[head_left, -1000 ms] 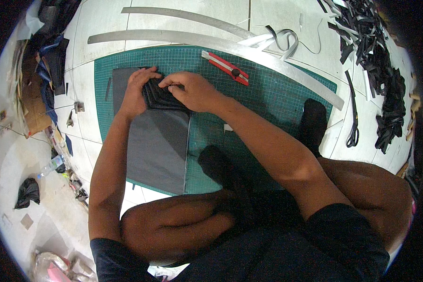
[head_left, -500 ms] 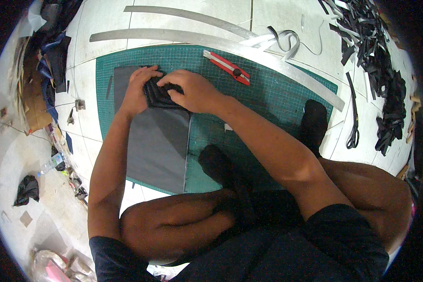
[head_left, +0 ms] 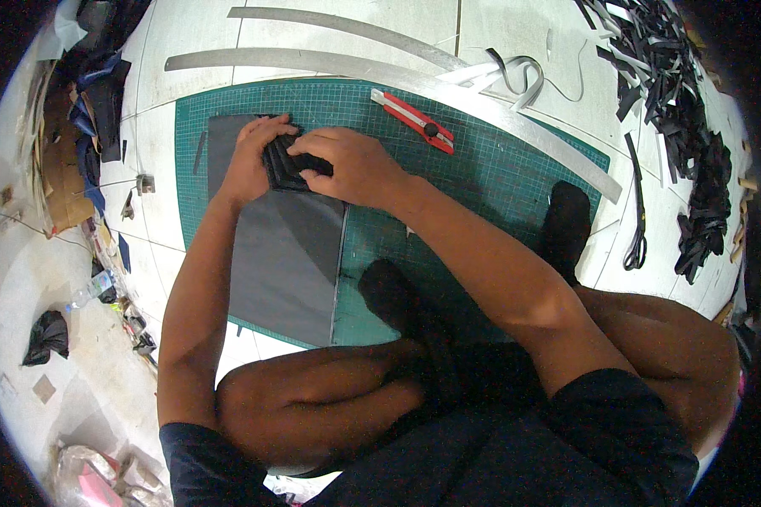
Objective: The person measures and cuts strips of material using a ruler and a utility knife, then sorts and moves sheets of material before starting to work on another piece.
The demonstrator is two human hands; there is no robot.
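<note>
A small stack of black, layered pieces of sheet material lies on a dark grey sheet. The left edge of the stack is gripped by my left hand, its fingers bent over the far side. From the right, my right hand pinches the black material with curled fingers and thumb; part of the stack is hidden under it. Beneath the sheet is a green cutting mat with a grid. Right of my hands, a red utility knife rests on the mat.
Two long metal rulers lie along the far side, with white strips across them. Black-handled scissors and a heap of black strips are at the right. My feet rest on the mat; scraps and a plastic bottle lie left.
Both hands and the black stack stay almost in place. The fingers of my right hand shift slightly on the material, and the whole view moves a little.
</note>
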